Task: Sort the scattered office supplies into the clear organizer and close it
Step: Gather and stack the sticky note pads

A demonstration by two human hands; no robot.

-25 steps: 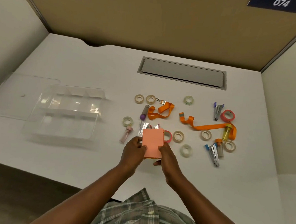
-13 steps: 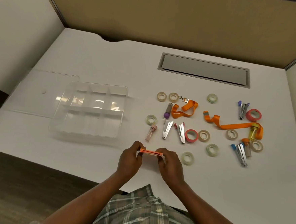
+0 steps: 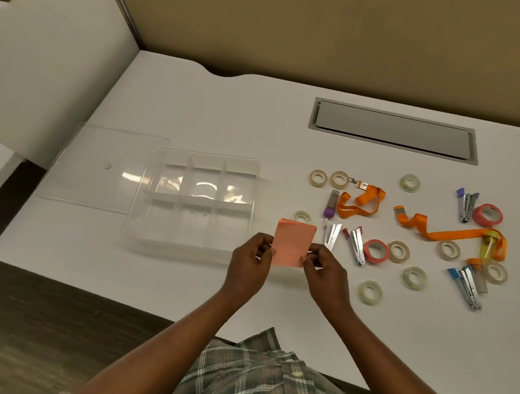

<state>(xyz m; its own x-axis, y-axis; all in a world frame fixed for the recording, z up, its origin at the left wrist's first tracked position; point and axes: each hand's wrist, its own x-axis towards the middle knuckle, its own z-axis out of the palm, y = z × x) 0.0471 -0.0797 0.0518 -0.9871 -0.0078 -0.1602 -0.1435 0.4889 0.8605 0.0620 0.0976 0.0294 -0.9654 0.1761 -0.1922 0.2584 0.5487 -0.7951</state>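
Both hands grasp the pink note pad (image 3: 292, 245) by its lower corners: the left hand (image 3: 250, 257) pinches the left edge and the right hand (image 3: 324, 269) the right edge, fingers curled round it. The pad is held above the white table (image 3: 227, 117), just beside the front right corner of the clear organizer (image 3: 206, 156), whose lid (image 3: 100, 167) lies off to its left. Half a second ago the pad was held flat and edge-on; now its broad face tips up toward the camera, and it sits closer to the organizer. Scattered to the right are nine pale tape rolls (image 3: 398, 251), two pink tape rolls (image 3: 375, 251), four staplers (image 3: 355, 243), two orange lanyards (image 3: 360, 202) and three small capped tubes (image 3: 331, 203).
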